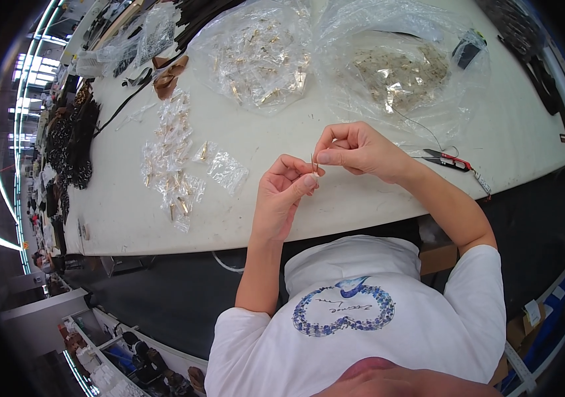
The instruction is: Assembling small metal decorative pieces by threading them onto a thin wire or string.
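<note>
Over the near part of the pale table, my two hands meet fingertip to fingertip. My left hand [278, 200] is closed, thumb and fingers pinching a small, thin gold-brown piece [314, 164] that stands up from the fingertips. My right hand [365, 153] pinches at the upper end of that same piece; its exact kind is too small to make out. Left of my hands lie many little clear packets [171, 155] with gold-coloured metal parts inside. One flat clear packet [227, 172] lies closest to my left hand.
Farther back spreads a large clear bag [259, 56] of similar gold parts. Beside it, another open plastic bag [401, 69] holds small brownish pieces. Red-and-black snips [446, 160] lie right of my right hand. Dark strips [80, 142] hang along the left edge; a brown scrap [168, 78] lies nearby.
</note>
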A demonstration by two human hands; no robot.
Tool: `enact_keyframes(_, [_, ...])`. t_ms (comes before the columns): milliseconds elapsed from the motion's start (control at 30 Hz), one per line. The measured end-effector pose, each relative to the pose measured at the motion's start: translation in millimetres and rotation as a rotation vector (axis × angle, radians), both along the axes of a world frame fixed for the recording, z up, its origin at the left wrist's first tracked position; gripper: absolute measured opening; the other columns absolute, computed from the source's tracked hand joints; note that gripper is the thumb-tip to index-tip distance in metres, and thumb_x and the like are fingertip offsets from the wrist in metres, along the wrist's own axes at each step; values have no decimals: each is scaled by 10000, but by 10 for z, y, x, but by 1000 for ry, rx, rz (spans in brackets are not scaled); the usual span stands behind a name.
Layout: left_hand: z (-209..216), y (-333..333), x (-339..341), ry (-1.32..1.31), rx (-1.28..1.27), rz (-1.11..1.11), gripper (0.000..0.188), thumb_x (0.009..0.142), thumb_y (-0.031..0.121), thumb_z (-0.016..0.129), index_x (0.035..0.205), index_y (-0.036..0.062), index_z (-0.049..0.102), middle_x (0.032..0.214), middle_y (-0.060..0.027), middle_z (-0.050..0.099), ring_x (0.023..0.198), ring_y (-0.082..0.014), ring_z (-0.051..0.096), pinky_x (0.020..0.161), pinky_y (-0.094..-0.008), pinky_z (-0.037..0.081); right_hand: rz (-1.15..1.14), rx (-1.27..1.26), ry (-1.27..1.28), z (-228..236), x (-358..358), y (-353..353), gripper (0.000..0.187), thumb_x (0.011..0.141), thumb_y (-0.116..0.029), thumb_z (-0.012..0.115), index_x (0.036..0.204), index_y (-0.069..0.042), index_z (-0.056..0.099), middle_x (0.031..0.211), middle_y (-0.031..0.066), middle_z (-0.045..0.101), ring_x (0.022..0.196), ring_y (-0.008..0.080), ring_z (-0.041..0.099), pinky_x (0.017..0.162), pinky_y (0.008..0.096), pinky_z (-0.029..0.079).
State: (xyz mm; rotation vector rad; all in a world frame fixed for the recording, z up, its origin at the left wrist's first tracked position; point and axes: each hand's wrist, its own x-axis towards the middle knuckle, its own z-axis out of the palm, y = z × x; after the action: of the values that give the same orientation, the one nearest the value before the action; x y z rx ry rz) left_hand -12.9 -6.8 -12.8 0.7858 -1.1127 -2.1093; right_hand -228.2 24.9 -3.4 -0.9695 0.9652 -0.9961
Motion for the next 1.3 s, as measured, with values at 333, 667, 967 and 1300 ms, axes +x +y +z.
enact_keyframes(333, [-161,241,-176,-229,-270,166,169,967,94,648,1085,-25,620,1033,-119,702,852,-111,639,743,-237,512,-164,-128,90,-135,42,-2,111,943,-157,671,899,-80,605,590,-110,396,525,0,302,495,211,233])
enact_keyframes(667, [-280,252,-197,-280,-341,240,146,985,123,620,1043,-10,617,967,-101,693,774,-101,616,719,-243,510,-241,-314,568,95,-219,14,143,930,-193,671,967,-59,636,598,-65,358,566,51,330,531,259,291])
enact_keyframes(967, [-271,254,-196,-252,-346,186,107,970,103,627,1001,1,616,938,-90,689,787,-99,610,731,-247,503,-496,-84,1218,-237,-1138,-445,290,888,-355,656,1027,-101,662,931,111,704,920,280,666,801,429,492])
enact_keyframes(1300, [-251,291,-191,-251,-364,148,105,962,93,636,1012,1,626,944,-81,691,789,-92,609,733,-239,498,-547,-217,1166,-316,-1155,-635,264,864,-326,695,977,-87,692,737,51,602,721,188,585,656,342,447])
